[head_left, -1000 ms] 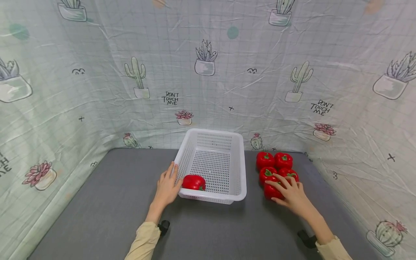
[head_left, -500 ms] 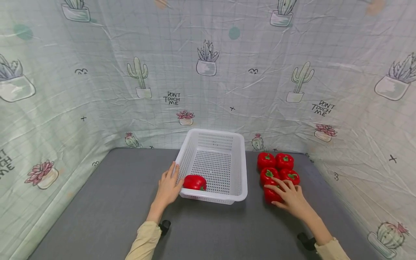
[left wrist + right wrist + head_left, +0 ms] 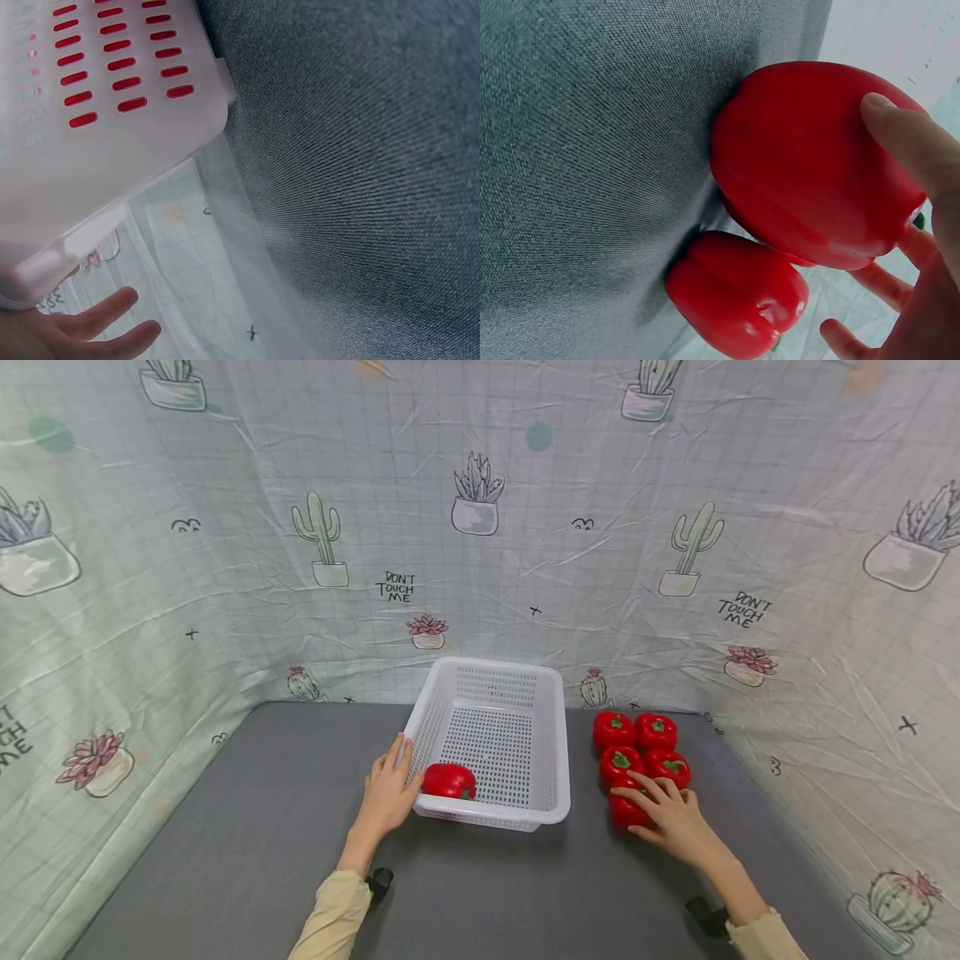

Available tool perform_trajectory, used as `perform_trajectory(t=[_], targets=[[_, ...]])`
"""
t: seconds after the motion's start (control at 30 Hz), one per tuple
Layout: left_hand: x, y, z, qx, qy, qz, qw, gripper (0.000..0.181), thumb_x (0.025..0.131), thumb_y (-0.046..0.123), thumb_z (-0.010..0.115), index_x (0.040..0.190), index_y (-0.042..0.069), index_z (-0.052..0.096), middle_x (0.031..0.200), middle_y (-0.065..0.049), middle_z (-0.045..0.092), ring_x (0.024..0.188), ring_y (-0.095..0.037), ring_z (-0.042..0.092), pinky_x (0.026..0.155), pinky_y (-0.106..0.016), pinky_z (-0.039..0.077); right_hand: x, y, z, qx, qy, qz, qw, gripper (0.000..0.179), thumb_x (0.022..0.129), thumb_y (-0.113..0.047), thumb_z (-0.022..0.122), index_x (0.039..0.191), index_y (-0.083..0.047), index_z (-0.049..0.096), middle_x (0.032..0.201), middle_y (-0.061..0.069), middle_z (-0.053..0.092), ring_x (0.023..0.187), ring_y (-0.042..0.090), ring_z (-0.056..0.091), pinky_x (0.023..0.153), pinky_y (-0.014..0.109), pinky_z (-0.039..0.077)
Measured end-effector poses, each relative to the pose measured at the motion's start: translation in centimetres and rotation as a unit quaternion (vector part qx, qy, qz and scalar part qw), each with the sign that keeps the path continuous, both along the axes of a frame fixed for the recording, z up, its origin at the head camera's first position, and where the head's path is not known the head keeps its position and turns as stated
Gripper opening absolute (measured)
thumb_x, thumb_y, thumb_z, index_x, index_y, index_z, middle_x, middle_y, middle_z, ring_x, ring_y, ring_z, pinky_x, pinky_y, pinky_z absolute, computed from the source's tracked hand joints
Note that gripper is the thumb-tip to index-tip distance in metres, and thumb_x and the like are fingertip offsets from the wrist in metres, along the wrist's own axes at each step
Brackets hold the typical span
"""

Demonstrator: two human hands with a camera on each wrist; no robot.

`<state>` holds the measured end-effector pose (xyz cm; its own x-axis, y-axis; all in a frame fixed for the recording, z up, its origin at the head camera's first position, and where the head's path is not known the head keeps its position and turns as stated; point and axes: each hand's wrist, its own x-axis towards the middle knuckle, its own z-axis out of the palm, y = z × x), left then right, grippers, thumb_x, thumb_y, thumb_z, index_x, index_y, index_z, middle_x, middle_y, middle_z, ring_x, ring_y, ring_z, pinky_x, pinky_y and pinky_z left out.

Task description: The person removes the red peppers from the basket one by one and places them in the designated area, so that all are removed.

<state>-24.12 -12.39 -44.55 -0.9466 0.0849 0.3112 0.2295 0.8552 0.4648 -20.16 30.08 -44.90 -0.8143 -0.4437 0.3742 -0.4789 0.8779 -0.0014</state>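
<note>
My right hand [image 3: 671, 818] grips the front red bell pepper [image 3: 628, 810] from above. In the right wrist view its thumb presses one side of that bell pepper [image 3: 810, 165], which sits on the grey cloth; the far fingers are partly hidden behind it. My left hand [image 3: 386, 793] rests at the near left corner of a white perforated plastic basket [image 3: 487, 814], its fingers stretched out along the rim. Another red bell pepper [image 3: 448, 781] lies on its side in the basket's near left corner, and its red shows through the slots in the left wrist view.
Several more red bell peppers, among them one at the back [image 3: 656, 732] and one in the middle [image 3: 621, 763], stand stems up behind the gripped one. A grey cloth covers the table [image 3: 480, 893]. A cactus-print curtain [image 3: 525, 552] encloses the back and sides.
Over the last second my right fingers have settled slightly lower and nearer on the front bell pepper. The left hand, the basket and the other bell peppers stay put.
</note>
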Motion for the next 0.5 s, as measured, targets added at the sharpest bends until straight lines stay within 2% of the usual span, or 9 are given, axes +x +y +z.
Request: perform_trajectory(t=[0.13,0.5], targets=[[-0.04,-0.03,0.04,-0.001,0.001,0.001,1.0,0.059,0.088,0.027,0.047,0.138,0.002,0.029,0.147,-0.016,0.021,0.122,-0.045,0.032,0.09,-0.064,0.03,0.13,-0.02,0.25,-0.007,-0.024,-0.006,0.9997,0.063,0.062,-0.029,0.079,0.119,-0.024,0.052,0.131,0.01,0.043,0.107,0.03,0.04,0.073,0.052,0.035],[0.14,0.03,0.19,0.007,-0.006,0.002,1.0,0.058,0.088,0.027,0.046,0.138,0.002,0.03,0.147,-0.015,0.022,0.122,-0.045,0.031,0.089,-0.064,0.03,-0.08,0.02,0.31,-0.028,-0.032,-0.002,0.9991,0.058,0.06,-0.028,0.08,0.112,-0.027,0.053,0.126,0.007,0.046,0.105,0.029,0.04,0.072,0.051,0.035]])
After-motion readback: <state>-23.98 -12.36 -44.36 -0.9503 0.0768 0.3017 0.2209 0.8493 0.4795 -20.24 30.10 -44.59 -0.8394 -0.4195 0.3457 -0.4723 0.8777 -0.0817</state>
